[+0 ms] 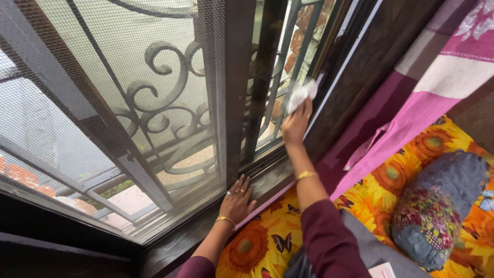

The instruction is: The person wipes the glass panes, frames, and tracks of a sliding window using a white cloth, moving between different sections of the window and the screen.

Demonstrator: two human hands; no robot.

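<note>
My right hand (295,125) is raised and grips a crumpled white cloth (302,94), pressing it against the dark window frame (267,62) beside the glass. My left hand (237,201) lies flat, fingers spread, on the dark sill (267,177) under the window. Both wrists carry gold bangles, and the left hand wears rings. My sleeves are maroon.
A mesh screen (92,103) with a curled iron grille (164,92) behind it fills the left. A sunflower-print bedsheet (262,242) lies below, with a grey floral pillow (437,211) at the right. A pink and white curtain (437,77) hangs at the upper right.
</note>
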